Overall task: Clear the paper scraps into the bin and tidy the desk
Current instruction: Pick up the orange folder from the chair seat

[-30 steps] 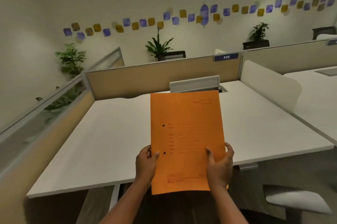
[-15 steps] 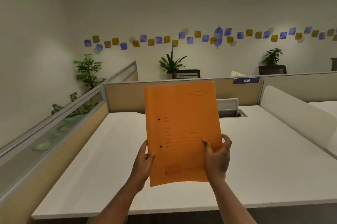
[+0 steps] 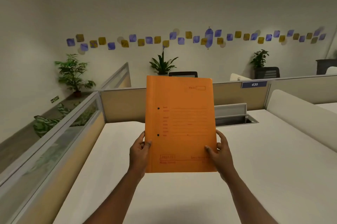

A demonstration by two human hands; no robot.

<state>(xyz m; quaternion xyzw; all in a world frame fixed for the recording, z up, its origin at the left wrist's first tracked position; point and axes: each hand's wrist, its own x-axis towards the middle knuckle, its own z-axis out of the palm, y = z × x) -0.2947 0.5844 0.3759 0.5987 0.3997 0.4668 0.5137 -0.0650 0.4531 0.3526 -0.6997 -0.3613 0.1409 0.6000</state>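
Note:
An orange file folder (image 3: 179, 123) is held upright in front of me, above the white desk (image 3: 264, 169). My left hand (image 3: 139, 152) grips its lower left edge, thumb on the front. My right hand (image 3: 220, 152) grips the lower right edge, thumb also on the front. The folder shows two punch holes and printed lines. No paper scraps or bin are in view.
Beige partition panels (image 3: 124, 104) with a glass section (image 3: 54, 143) on the left enclose the desk. An open cable tray (image 3: 235, 119) sits at the desk's back. A white divider (image 3: 300, 116) stands at the right. Potted plants (image 3: 73, 74) line the far wall.
The folder has been lifted higher and further out over the desk, with both hands still on it. My view has tilted up and moved closer to the desk.

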